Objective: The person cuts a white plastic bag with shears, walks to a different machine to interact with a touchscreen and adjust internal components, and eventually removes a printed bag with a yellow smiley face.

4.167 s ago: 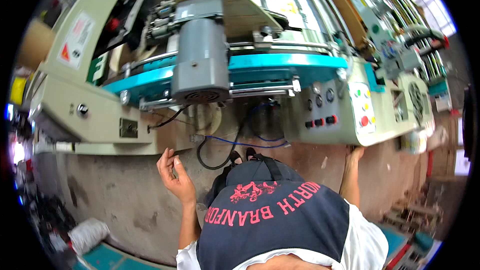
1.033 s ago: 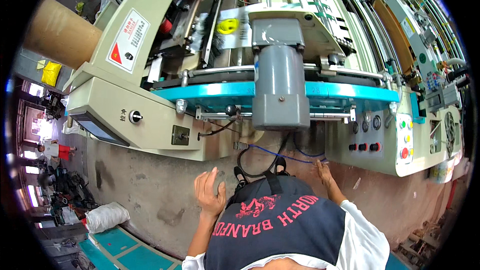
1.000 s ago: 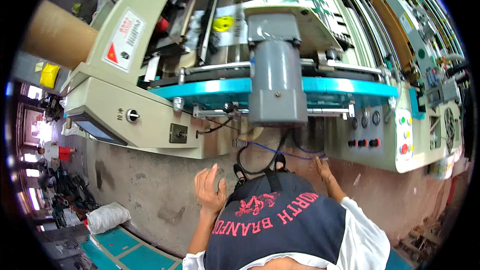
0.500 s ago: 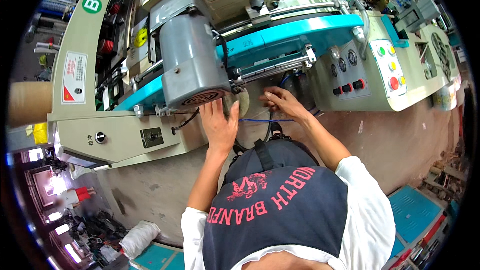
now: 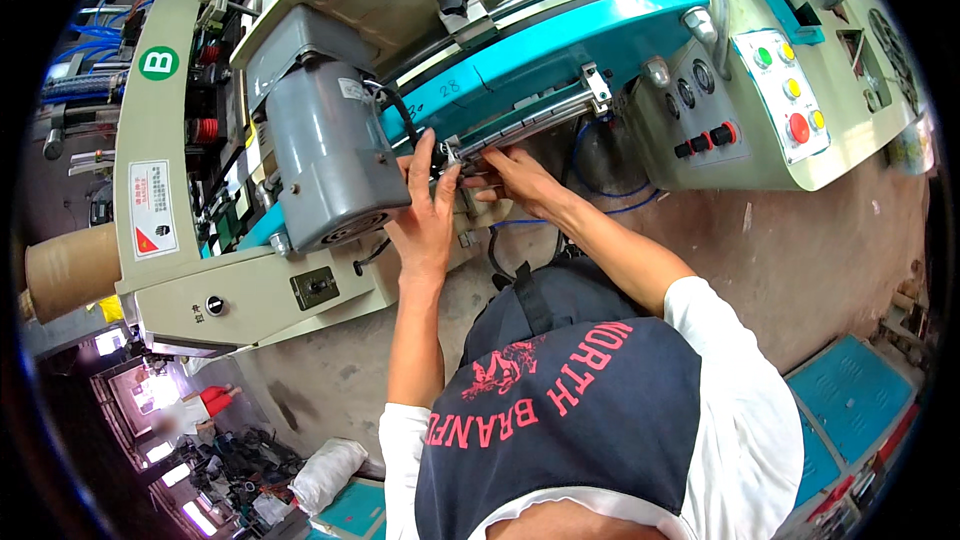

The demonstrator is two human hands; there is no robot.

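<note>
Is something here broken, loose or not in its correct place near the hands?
Nothing stands out. Both hands, left hand and right hand, reach the metal rail under the teal beam beside the grey motor; nothing looks damaged or spilled.

Right hand's [image 5: 515,178] fingertips behind metal rail [image 5: 525,120]

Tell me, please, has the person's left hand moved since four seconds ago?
Yes. The left hand rose from open floor to beside the grey cylindrical motor, under the teal bar.
</note>
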